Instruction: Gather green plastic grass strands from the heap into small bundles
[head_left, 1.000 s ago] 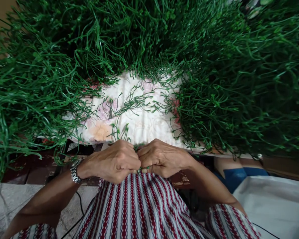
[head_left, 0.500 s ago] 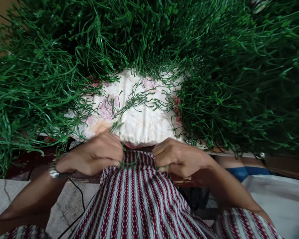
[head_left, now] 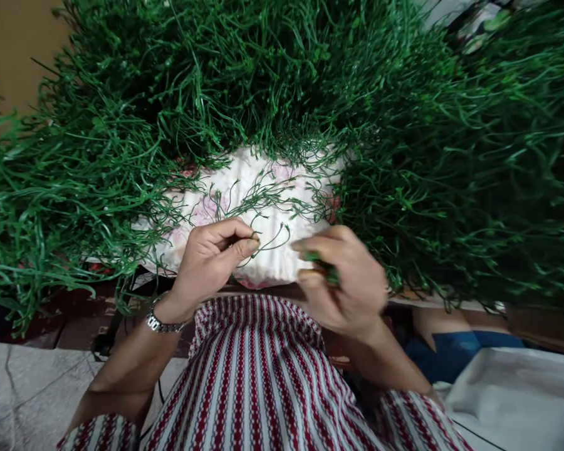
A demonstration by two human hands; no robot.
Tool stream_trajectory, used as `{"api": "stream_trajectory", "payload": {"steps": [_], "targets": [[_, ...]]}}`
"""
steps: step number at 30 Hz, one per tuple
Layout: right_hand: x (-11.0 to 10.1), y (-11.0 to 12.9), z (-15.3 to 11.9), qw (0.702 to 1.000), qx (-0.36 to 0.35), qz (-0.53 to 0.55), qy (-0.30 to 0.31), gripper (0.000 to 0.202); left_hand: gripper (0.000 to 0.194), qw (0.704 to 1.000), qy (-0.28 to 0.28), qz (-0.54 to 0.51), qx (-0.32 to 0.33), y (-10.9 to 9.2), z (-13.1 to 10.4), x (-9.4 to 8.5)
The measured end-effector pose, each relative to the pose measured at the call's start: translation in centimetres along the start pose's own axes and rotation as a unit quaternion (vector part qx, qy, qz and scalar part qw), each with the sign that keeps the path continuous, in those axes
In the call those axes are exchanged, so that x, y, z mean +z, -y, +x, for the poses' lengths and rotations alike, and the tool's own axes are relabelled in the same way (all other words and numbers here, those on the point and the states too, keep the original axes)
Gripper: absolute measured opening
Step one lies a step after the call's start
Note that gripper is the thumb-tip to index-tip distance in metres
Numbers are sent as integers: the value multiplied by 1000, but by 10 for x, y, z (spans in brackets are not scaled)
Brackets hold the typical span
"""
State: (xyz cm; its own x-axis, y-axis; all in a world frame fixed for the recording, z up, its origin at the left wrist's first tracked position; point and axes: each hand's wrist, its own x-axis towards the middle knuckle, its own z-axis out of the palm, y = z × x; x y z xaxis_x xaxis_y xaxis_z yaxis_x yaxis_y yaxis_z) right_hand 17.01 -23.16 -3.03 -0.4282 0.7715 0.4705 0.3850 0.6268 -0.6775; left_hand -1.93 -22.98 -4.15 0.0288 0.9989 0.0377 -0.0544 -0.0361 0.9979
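My left hand [head_left: 211, 257], wearing a metal-band watch [head_left: 162, 319], pinches a thin curved green stem [head_left: 272, 241] between thumb and fingertips. The stem has a small branched tip and reaches out to the right over the cloth. My right hand [head_left: 345, 275] is smeared by motion at the cloth's right front. Green bits [head_left: 329, 272] show between its curled fingers and palm; their exact shape is blurred. Several loose green stems [head_left: 263, 194] lie on the white floral cloth [head_left: 256, 263] just beyond my hands.
Thick heaps of green stems surround the cloth: a left heap [head_left: 84, 194], a back heap [head_left: 254, 69] and a right heap [head_left: 432, 188]. At the lower right are a person's bare knees [head_left: 439, 322] and a white sheet-like surface [head_left: 521, 394]. A dark wooden edge [head_left: 82, 313] runs along the front left.
Both hands have risen from near my lap to over the cloth's front edge. The closed left hand now shows a stem in its pinch; the right hand has opened somewhat, showing green bits.
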Motion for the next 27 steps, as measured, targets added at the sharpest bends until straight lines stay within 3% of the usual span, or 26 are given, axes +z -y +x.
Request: {"api": "stream_trajectory", "payload": {"steps": [3,8,12,17,23,27], "targets": [[23,-7,16,998,-68,-8,-2,40,9,998,-12,-52,-33,0,3,4],[49,-26,22,996,-44,67,23,44,11,990,-24,-114,-85,2,9,5],[53,-26,16,998,-2,59,8,38,10,989,-43,-119,-79,6,11,6],[59,-21,16,998,40,-29,-42,13,10,988,-111,-110,-22,16,18,13],[67,-18,17,991,85,-94,-46,22,19,978,-184,-96,6,26,35,26],[63,-17,16,990,77,-105,-63,20,20,977,-183,-106,-12,27,37,37]]}}
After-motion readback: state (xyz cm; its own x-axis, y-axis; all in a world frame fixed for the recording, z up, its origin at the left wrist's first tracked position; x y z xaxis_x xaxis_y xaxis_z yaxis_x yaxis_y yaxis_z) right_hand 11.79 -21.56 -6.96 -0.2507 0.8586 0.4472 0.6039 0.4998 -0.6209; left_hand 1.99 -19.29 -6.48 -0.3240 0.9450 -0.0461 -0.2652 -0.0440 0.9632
